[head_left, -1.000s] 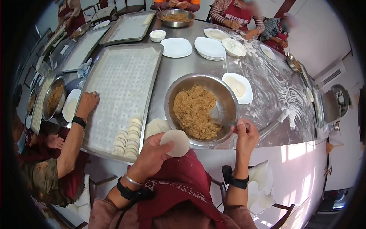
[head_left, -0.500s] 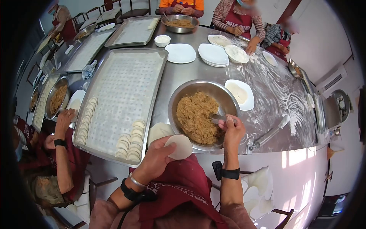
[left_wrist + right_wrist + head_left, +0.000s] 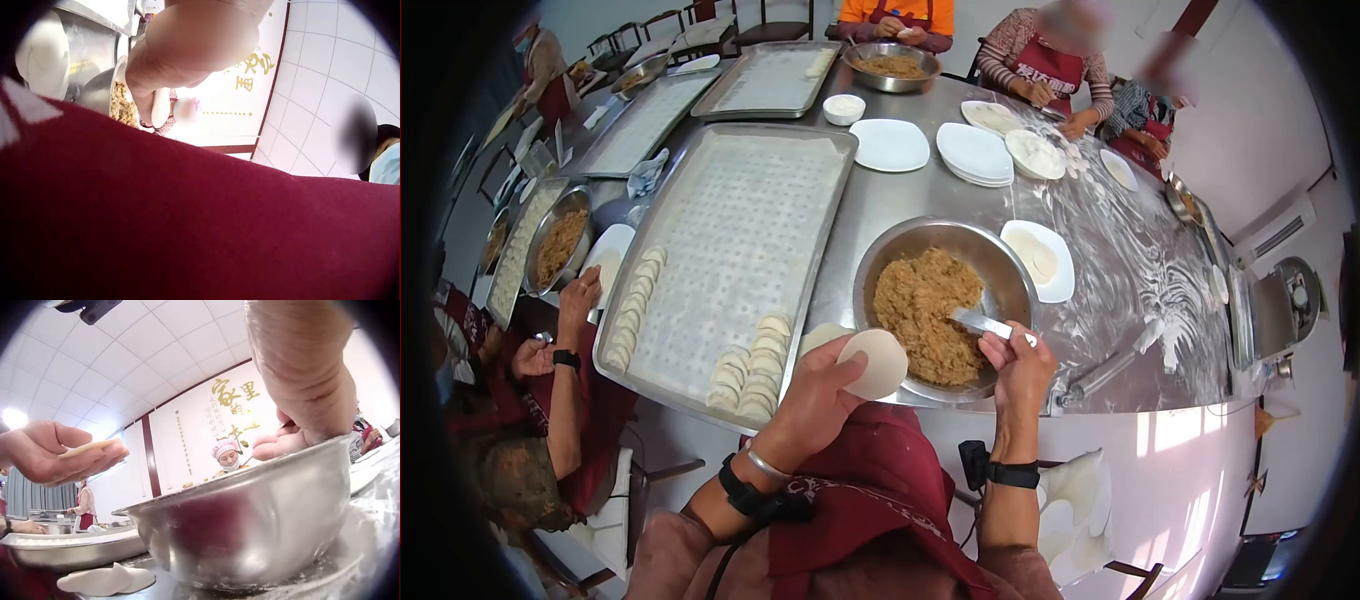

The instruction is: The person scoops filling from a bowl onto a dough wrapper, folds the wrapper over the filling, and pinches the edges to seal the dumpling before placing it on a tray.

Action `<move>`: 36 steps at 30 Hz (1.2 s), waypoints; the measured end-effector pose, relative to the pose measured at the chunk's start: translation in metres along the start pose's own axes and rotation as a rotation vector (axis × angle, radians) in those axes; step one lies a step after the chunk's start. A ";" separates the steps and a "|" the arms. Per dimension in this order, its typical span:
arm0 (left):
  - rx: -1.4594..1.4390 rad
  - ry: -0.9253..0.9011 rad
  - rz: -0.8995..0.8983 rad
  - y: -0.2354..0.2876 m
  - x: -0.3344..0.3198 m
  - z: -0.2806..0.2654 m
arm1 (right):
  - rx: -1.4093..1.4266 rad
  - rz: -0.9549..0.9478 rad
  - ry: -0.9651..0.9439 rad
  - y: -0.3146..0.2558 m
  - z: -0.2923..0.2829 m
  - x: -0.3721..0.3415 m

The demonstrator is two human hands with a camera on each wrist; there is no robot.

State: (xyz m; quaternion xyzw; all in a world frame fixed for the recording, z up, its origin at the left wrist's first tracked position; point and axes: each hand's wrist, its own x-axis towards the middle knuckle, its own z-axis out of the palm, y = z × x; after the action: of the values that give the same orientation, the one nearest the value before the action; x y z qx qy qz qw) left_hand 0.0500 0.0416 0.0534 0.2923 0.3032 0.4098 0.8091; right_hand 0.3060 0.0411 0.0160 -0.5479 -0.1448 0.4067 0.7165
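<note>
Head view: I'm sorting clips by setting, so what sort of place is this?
Probably a shared dumpling-making workroom or canteen kitchen: a metal table dusted with flour, a tray holding rows of folded dumplings, and several people in red aprons.

A communal food-preparation room is being indicated by a floured metal worktop [image 3: 900, 200], which is carrying a tray [image 3: 750, 210] of folded dumplings [image 3: 767, 352] and a steel bowl [image 3: 1005, 292] of filling [image 3: 920, 308], while several people [image 3: 1004, 52] in red aprons [image 3: 1052, 70] are working around it.
</note>
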 end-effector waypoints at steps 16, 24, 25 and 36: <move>-0.031 -0.073 0.158 -0.003 0.023 -0.009 | 0.155 0.116 -0.202 -0.021 0.023 -0.051; 0.257 0.025 0.285 -0.005 0.026 -0.026 | -0.543 -0.765 -0.465 0.002 0.031 -0.092; 0.493 0.049 0.274 0.004 0.021 -0.025 | -0.737 -1.076 -0.578 0.002 0.032 -0.093; 0.080 0.016 0.132 0.005 0.023 -0.041 | -0.807 -1.087 -0.712 -0.028 0.024 -0.094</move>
State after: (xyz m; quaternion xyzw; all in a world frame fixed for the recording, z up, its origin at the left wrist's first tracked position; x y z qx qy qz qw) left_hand 0.0285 0.0721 0.0244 0.3405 0.3062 0.4519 0.7656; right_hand 0.2430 -0.0144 0.0725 -0.4548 -0.7536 0.0646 0.4702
